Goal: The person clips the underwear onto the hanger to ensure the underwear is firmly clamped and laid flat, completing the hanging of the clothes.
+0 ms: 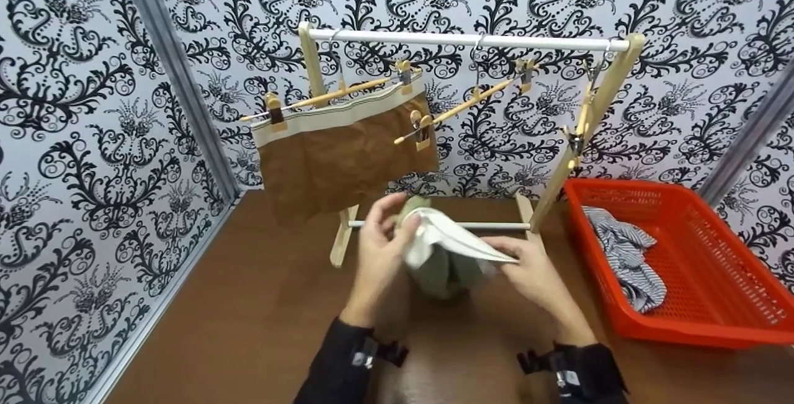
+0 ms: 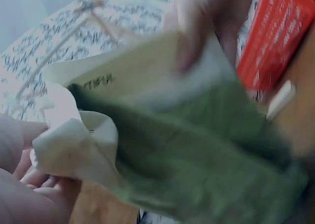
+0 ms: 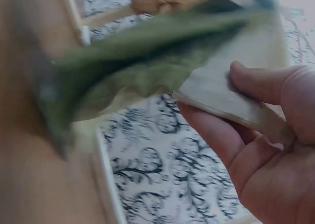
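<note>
Green shorts [image 1: 437, 273] with a wide white waistband [image 1: 459, 237] hang between my two hands, in front of the rack. My left hand [image 1: 383, 246] grips one end of the waistband, which is bunched and folded over at the fingers in the left wrist view. At the other end, my right hand [image 1: 538, 273] pinches the band between thumb and fingers [image 3: 209, 130]. Printed letters show inside the band [image 2: 101, 81]. The green cloth [image 2: 177, 150] droops below, partly blurred.
Behind my hands stands a wooden rack with a white rail [image 1: 403, 36]. Brown shorts [image 1: 341, 162] are clipped to the left hanger [image 1: 347, 90]; a bare clip hanger [image 1: 474, 101] and another hanger [image 1: 583, 118] hang rightward. A red basket [image 1: 713, 329] at right holds striped cloth [image 1: 623, 255].
</note>
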A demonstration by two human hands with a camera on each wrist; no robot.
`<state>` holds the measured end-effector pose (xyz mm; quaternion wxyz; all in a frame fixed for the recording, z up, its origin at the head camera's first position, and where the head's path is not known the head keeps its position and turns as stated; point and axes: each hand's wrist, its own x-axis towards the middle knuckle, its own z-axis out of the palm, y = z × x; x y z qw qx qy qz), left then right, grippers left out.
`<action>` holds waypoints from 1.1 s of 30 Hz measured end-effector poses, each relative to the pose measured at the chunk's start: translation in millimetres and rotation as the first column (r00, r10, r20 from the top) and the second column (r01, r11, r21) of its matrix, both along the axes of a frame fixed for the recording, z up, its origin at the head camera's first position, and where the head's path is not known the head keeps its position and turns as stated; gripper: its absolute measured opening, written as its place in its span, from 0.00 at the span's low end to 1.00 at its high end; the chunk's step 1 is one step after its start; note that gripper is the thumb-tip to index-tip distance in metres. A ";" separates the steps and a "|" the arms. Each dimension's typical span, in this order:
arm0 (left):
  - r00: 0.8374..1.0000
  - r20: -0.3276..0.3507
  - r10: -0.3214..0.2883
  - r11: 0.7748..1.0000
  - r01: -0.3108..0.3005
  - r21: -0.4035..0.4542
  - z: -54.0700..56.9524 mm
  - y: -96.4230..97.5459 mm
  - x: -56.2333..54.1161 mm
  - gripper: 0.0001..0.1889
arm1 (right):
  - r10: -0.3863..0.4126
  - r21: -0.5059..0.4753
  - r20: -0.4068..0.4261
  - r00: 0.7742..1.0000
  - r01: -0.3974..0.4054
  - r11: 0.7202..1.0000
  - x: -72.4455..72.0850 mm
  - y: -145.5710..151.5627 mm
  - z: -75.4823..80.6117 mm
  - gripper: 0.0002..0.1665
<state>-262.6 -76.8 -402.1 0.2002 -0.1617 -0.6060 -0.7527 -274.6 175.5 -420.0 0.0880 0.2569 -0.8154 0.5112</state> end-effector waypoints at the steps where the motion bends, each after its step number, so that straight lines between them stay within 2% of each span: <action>1: 1.000 -0.005 -0.004 1.000 0.004 -0.020 -3.7 -6.9 0.2 0.19 | 0.015 -0.011 -0.008 1.000 -0.015 1.000 1.2 2.7 3.2 0.29; 4: 1.000 -0.003 -0.025 0.991 0.024 -0.130 -14.7 -24.0 1.5 0.13 | 0.056 -0.064 0.000 0.998 -0.056 0.996 5.8 9.9 10.4 0.29; 7: 0.997 0.052 -0.062 0.966 0.073 -0.249 -22.7 -35.7 4.1 0.11 | 0.080 -0.109 0.024 0.996 -0.077 0.991 10.5 14.0 16.3 0.25; 11: 0.985 0.141 -0.099 0.919 0.145 -0.366 -29.1 -46.0 5.9 0.11 | 0.026 -0.121 0.014 1.000 -0.024 0.992 16.5 15.4 24.2 0.19; 15: 0.970 0.185 -0.157 0.881 0.222 -0.418 -32.2 -49.5 4.8 0.13 | -0.069 -0.148 -0.021 0.997 0.065 0.987 21.7 16.2 31.2 0.16; 17: 0.961 0.197 -0.194 0.860 0.263 -0.437 -32.3 -48.0 4.9 0.18 | -0.091 -0.173 -0.031 0.995 0.084 0.981 23.2 17.4 33.3 0.16; 19: 0.948 0.215 -0.235 0.832 0.311 -0.460 -32.6 -44.8 7.0 0.29 | -0.103 -0.197 -0.039 0.994 0.093 0.976 25.2 18.0 34.9 0.16; 20: 0.949 0.214 -0.232 0.811 0.311 -0.496 -33.0 -42.9 8.8 0.35 | -0.109 -0.206 -0.043 0.993 0.098 0.974 26.1 18.2 35.5 0.16; 22: 0.963 0.179 -0.201 0.755 0.269 -0.598 -34.0 -38.1 11.9 0.46 | -0.126 -0.219 -0.051 0.991 0.112 0.969 27.1 18.7 36.7 0.16; 24: 0.982 0.114 -0.150 0.692 0.187 -0.697 -36.1 -32.7 13.6 0.51 | -0.141 -0.235 -0.050 0.989 0.126 0.964 27.7 19.0 38.4 0.15; 26: 0.997 0.025 -0.069 0.623 0.063 -0.780 -38.6 -28.1 14.0 0.48 | -0.154 -0.253 -0.042 0.987 0.138 0.957 28.0 19.6 39.9 0.15; 27: 0.999 -0.009 -0.046 0.600 0.021 -0.800 -39.7 -26.5 13.8 0.45 | -0.164 -0.259 -0.037 0.986 0.149 0.954 28.1 20.0 40.6 0.15; 30: 0.998 -0.053 -0.023 0.569 -0.031 -0.822 -42.7 -25.5 12.8 0.39 | -0.193 -0.272 -0.021 0.981 0.180 0.945 28.7 21.6 42.5 0.15; 33: 0.997 -0.052 -0.054 0.569 -0.012 -0.822 -42.9 -29.4 11.9 0.35 | -0.211 -0.288 -0.005 0.977 0.201 0.936 28.6 23.9 44.1 0.15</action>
